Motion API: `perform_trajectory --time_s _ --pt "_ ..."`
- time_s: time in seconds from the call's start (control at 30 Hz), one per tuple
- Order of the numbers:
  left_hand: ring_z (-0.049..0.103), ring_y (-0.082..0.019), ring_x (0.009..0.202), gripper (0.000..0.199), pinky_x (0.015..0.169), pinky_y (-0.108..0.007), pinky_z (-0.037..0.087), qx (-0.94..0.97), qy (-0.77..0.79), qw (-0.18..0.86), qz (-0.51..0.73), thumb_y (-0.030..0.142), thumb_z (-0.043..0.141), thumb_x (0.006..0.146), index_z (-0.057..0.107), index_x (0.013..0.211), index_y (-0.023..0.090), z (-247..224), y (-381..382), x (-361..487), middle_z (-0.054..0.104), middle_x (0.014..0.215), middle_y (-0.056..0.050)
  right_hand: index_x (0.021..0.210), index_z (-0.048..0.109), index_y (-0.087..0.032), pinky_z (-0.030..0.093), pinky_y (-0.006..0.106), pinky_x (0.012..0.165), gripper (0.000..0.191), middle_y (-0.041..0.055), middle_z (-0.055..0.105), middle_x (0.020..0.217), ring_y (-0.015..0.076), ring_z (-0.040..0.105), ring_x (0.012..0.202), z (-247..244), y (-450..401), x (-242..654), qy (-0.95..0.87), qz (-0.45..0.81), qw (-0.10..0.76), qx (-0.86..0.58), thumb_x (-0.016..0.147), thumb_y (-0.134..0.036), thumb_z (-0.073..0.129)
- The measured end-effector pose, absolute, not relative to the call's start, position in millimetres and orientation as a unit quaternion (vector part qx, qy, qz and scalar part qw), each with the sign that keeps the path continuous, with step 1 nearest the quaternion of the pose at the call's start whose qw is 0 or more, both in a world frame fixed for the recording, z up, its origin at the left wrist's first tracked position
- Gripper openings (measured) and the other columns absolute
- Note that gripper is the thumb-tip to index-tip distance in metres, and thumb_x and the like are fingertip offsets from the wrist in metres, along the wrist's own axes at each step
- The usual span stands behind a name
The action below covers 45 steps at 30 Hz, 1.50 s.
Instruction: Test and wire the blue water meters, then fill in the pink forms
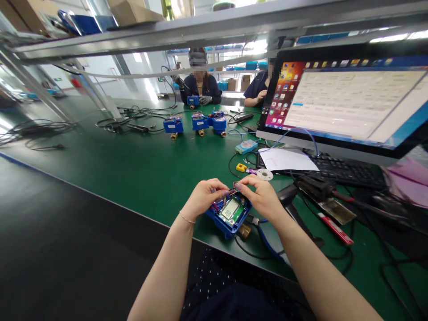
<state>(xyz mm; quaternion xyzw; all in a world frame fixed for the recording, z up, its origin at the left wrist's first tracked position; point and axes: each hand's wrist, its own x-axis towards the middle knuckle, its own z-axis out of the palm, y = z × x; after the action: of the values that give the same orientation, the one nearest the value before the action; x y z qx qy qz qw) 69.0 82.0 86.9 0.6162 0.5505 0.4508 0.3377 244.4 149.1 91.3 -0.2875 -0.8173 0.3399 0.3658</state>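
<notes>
An opened blue meter [224, 226] with a brass fitting [244, 231] lies near the table's front edge. Inside it a green circuit board carries a small grey display [230, 208]. Over the far side of the housing, my left hand [209, 194] pinches thin coloured wires [233, 191]. My right hand [256, 191] closes its thumb and fingers on the same wires from the other side. The fingertips of both hands nearly meet above the board and partly hide the wires.
A monitor [347, 98], keyboard [347, 171] and white paper [287, 159] stand at right. Blue-handled pliers [267, 243], a black scanner [301, 214] and cables crowd the right forearm. Several blue meters [173, 125] sit farther back. Two people [200, 87] are across the table. A metal shelf [187, 33] spans overhead.
</notes>
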Motion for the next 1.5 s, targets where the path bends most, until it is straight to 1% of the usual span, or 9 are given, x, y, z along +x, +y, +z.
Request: perform_trajectory --time_s 0.27,0.4,0.5,0.67,0.93,1.13,1.23,1.37,1.5 --pt "0.056 -0.015 0.08 0.017 0.075 -0.025 0.042 0.608 0.535 0.346 0.473 0.029 0.063 0.074 0.066 0.083 0.015 86.4 77.1 62.0 0.063 0.084 -0.004 0.084 0.061 -0.015 0.041 0.029 0.078 0.023 0.0045 0.059 0.089 0.0157 0.053 0.087 93.1 146.7 241.2 -0.831 0.298 0.364 -0.296 0.088 -0.031 0.046" --pt "0.051 -0.02 0.107 0.061 0.095 -0.031 0.038 0.57 0.514 0.353 0.535 0.045 0.067 0.069 0.049 0.121 0.019 72.5 79.5 30.3 0.058 0.112 -0.009 0.114 0.053 -0.015 0.04 0.033 0.09 0.042 0.009 0.053 0.111 0.0186 0.05 0.102 83.9 137.4 270.9 -0.784 0.292 0.423 -0.349 0.092 -0.047 0.036" --pt "0.044 -0.025 0.118 0.079 0.1 -0.033 0.034 0.572 0.484 0.398 0.529 0.057 0.07 0.058 0.047 0.122 0.016 54.8 86.4 15.2 0.051 0.124 -0.013 0.111 0.054 -0.018 0.045 0.03 0.083 0.041 0.0068 0.057 0.102 0.0177 0.056 0.093 68.9 114.4 293.5 -0.739 0.32 0.426 -0.413 0.091 -0.049 0.037" --pt "0.056 -0.023 0.099 0.049 0.086 -0.033 0.045 0.493 0.469 0.492 0.543 0.042 0.057 0.071 0.051 0.111 0.015 28.4 87.0 29.0 0.057 0.114 -0.012 0.111 0.045 -0.019 0.05 0.026 0.073 0.033 0.0048 0.059 0.096 0.0155 0.058 0.087 47.0 57.2 289.7 -0.763 0.354 0.34 -0.421 0.09 -0.044 0.038" --pt "0.057 -0.02 0.089 0.039 0.077 -0.029 0.048 0.439 0.58 0.346 0.593 0.036 0.041 0.075 0.049 0.107 0.014 24.1 64.4 35.4 0.059 0.105 -0.008 0.094 0.042 -0.017 0.044 0.042 0.089 0.019 0.0176 0.038 0.128 0.0256 0.042 0.117 42.2 37.1 251.6 -0.81 0.299 0.332 -0.38 0.081 -0.031 0.045" --pt "0.048 -0.022 0.111 0.044 0.095 -0.035 0.04 0.412 0.761 0.127 0.485 0.043 0.028 0.086 0.043 0.12 0.02 31.9 22.3 43.4 0.049 0.122 -0.008 0.09 0.04 -0.016 0.038 0.043 0.097 0.02 0.0198 0.04 0.126 0.0252 0.035 0.122 41.2 80.4 211.9 -0.782 0.375 0.334 -0.368 0.075 -0.023 0.052" --pt "0.039 -0.026 0.121 0.056 0.1 -0.043 0.036 0.43 0.801 0.067 0.41 0.051 0.038 0.082 0.031 0.129 0.021 27.7 -2.0 48.2 0.038 0.132 -0.01 0.097 0.044 -0.013 0.034 0.045 0.1 0.023 0.0193 0.034 0.131 0.0252 0.031 0.125 44.3 85.9 202.2 -0.789 0.337 0.368 -0.36 0.075 -0.02 0.05" --pt "0.046 -0.03 0.114 0.07 0.095 -0.048 0.041 0.461 0.792 0.02 0.4 0.054 0.06 0.067 0.034 0.124 0.022 7.0 -10.2 44.3 0.044 0.121 -0.012 0.107 0.048 -0.015 0.042 0.044 0.094 0.031 0.0142 0.033 0.133 0.0258 0.035 0.122 37.3 67.6 209.3 -0.814 0.237 0.434 -0.305 0.076 -0.019 0.047" --pt "0.044 -0.032 0.116 0.079 0.094 -0.048 0.042 0.413 0.788 0.036 0.456 0.05 0.059 0.07 0.018 0.13 0.02 -14.3 5.6 56.2 0.036 0.129 -0.018 0.09 0.057 -0.024 0.05 0.038 0.086 0.019 0.0053 0.049 0.121 0.0253 0.05 0.108 12.7 52.4 237.2 -0.809 0.17 0.479 -0.294 0.073 -0.017 0.052"
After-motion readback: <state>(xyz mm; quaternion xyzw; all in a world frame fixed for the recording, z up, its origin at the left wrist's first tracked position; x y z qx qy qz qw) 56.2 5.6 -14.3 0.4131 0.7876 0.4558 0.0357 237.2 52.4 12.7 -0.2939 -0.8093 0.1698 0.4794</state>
